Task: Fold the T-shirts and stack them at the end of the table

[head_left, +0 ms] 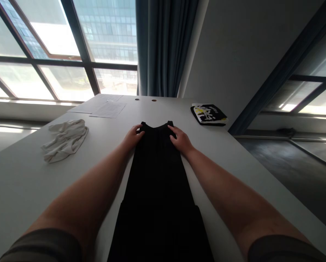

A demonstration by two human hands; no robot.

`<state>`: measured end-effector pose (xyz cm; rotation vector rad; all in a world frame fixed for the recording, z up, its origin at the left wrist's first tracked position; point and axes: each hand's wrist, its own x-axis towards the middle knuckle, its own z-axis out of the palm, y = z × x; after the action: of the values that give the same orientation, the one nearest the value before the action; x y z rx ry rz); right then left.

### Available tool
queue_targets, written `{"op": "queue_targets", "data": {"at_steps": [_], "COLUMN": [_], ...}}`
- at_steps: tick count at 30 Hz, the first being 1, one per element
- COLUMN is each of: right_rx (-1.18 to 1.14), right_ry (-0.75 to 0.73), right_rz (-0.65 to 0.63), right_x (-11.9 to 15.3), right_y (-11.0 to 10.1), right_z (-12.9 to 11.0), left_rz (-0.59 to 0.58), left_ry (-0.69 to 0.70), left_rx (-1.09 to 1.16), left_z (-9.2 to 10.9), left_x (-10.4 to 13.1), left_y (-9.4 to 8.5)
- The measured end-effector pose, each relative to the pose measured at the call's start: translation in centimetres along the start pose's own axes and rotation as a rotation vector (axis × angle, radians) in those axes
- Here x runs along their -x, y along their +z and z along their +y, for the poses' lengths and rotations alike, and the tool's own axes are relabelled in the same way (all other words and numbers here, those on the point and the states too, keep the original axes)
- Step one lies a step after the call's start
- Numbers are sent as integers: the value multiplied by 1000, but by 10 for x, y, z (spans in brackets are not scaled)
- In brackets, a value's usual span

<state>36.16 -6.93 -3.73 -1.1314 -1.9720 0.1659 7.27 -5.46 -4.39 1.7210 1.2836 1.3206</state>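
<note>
A long black garment (160, 171) lies stretched out flat on the white table (220, 171). Its far end is narrow, with two raised corners and a dip between them; small tabs stick out at both sides lower down. Whether it is trousers or a dress, I cannot tell. My left hand (133, 136) holds its left edge just below the far left corner, thumb and fingers on the cloth. Opposite, my right hand (180, 139) grips the right edge near the other corner. The near end runs out of view at the bottom.
A crumpled white cloth (66, 140) lies left of my left arm. Beyond it are paper sheets (108, 109). At the far right rests a folded black garment with white and yellow print (209, 114). Windows and a blue curtain (163, 47) stand behind the table.
</note>
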Motion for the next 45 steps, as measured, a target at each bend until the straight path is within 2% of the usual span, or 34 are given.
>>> {"op": "queue_targets", "data": {"at_steps": [3, 8, 13, 17, 19, 22, 25, 28, 31, 35, 38, 41, 43, 45], "right_rx": [-43, -128, -214, -214, -196, -163, -58, 76, 129, 55, 1, 29, 77, 130], "right_ry": [-68, -32, -15, 39, 63, 29, -108, -255, -269, -295, -290, -231, -180, -121], "right_rz": [76, 158, 258, 275, 256, 185, -92, -397, -486, -500, -493, -465, -449, -419], "right_x": [1, 1, 3, 20, 37, 69, 96, 108, 107, 100, 98, 97, 97, 97], "right_y": [-1, -1, -13, -29, -38, -54, -70, -79, -81, -79, -78, -78, -77, -75], "right_z": [-9, -18, -26, -44, -56, -70, -80, -83, -82, -77, -76, -77, -78, -79], "left_rz": [39, 100, 116, 87, -9, -184, -435, -651, -721, -726, -676, -526, -391, -306], "left_ry": [-57, -111, 35, 78, 66, 121, 271, 381, 362, 323, 249, 184, 157, 90], "left_rx": [265, 357, 421, 355, 261, 72, -152, -335, -367, -393, -413, -476, -592, -703], "left_z": [11, 29, 43, 52, 54, 58, 67, 78, 86, 92, 93, 89, 84, 79], "left_x": [1, 2, 8, 35, 57, 94, 122, 136, 140, 140, 141, 140, 138, 135], "left_y": [1, 9, 5, -12, -24, -43, -60, -68, -68, -66, -66, -64, -63, -64]}}
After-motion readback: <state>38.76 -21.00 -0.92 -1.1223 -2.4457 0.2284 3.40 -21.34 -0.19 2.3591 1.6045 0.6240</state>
